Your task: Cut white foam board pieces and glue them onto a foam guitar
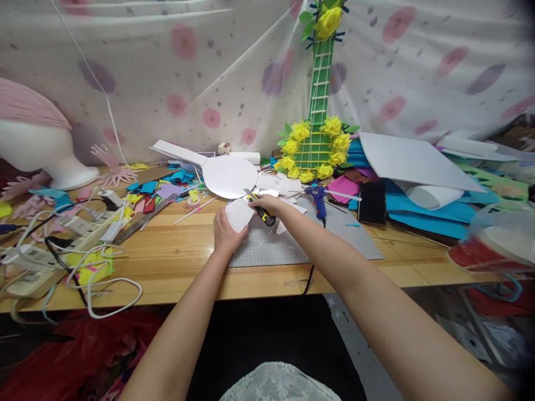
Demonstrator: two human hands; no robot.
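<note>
My left hand (228,233) is closed on a small white board piece (239,215), its fingers along the left edge and the thumb at the lower right. In my right hand (267,204) is a yellow and black utility knife (266,216), its blade end over the top of that piece. Both hands are above the grey cutting mat (276,250). Just beyond them lies a white banjo-shaped board cutout (229,175), with a round body and a long neck pointing left. White scraps (288,184) lie to the right of the knife.
A blue glue gun (320,201) lies right of my hands. Behind stands a green paper instrument with yellow flowers (320,111). A metal ruler (144,223), coloured scraps and a corded power strip (90,231) are on the left; blue sheets (426,209) are stacked right.
</note>
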